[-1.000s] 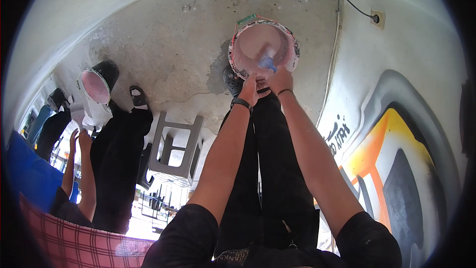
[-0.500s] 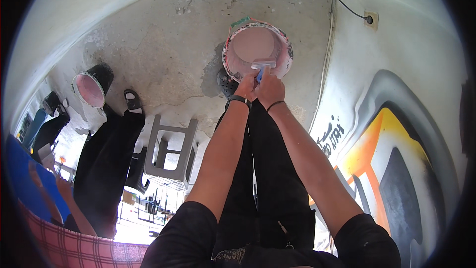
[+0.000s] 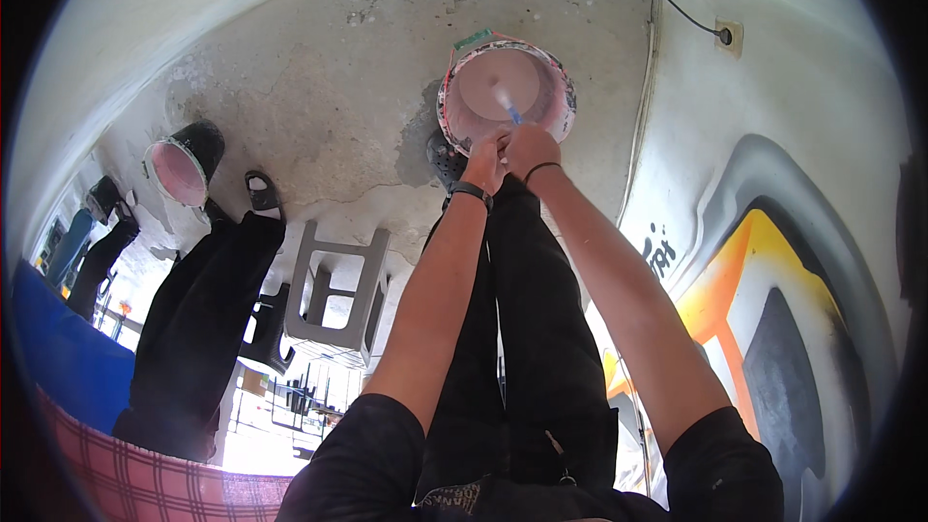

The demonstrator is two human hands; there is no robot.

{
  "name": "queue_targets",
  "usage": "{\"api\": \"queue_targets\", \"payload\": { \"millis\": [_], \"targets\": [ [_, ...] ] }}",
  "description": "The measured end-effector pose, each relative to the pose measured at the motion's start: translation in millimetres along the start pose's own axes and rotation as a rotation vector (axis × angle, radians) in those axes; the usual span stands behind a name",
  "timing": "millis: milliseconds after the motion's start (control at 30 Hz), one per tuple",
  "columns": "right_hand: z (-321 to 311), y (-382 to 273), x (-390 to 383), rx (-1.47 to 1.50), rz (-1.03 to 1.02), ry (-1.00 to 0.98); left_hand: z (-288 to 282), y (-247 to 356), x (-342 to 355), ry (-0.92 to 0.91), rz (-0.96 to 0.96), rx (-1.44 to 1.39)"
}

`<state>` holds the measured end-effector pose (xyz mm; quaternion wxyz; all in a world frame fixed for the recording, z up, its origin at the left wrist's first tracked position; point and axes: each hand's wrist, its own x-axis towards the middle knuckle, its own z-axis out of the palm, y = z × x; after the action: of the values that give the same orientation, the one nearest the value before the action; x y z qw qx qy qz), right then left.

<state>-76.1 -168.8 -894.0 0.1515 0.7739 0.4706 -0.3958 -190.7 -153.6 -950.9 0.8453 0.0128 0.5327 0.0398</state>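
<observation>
A round bucket (image 3: 449,123) with a paint-spattered rim holds pale pink liquid. My right hand (image 3: 532,147) is closed around the blue handle of a paintbrush (image 3: 513,113), over the bucket's near side. The brush's pale head is blurred and points down at the liquid, where a small dark mark shows. Close beside the right hand, my left hand (image 3: 486,166) has its fingers curled in front of the near rim. Whether those fingers touch the rim or the brush handle is hidden.
To the left stands a dark bucket (image 3: 200,152), pink inside, by another person's sandaled foot (image 3: 262,191). A grey plastic stool (image 3: 340,333) is left of my legs. On the right rises a wall with a painted mural (image 3: 783,377) and a plugged-in cable (image 3: 691,14).
The brush has tipped further into the bucket, its head turning from broadside to narrow. My right hand has shifted slightly right and nearer. At left, the other person's arms have left view.
</observation>
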Motion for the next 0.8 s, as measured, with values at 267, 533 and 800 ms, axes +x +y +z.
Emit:
{"api": "queue_targets", "payload": {
  "millis": [267,533,800],
  "targets": [
    [10.7,31.5,7.7,0.176,0.193,0.035,-3.0,10.2,-20.7,0.226,-0.014,0.003],
    [6.7,14.3,-6.5,0.048,0.078,0.071,-12.4,7.7,-27.8,0.27,-0.053,0.11],
    [5.2,27.9,-3.9,0.21,0.16,0.088,-9.5,2.3,-25.1,0.261,-0.05,0.13]
  ]
}}
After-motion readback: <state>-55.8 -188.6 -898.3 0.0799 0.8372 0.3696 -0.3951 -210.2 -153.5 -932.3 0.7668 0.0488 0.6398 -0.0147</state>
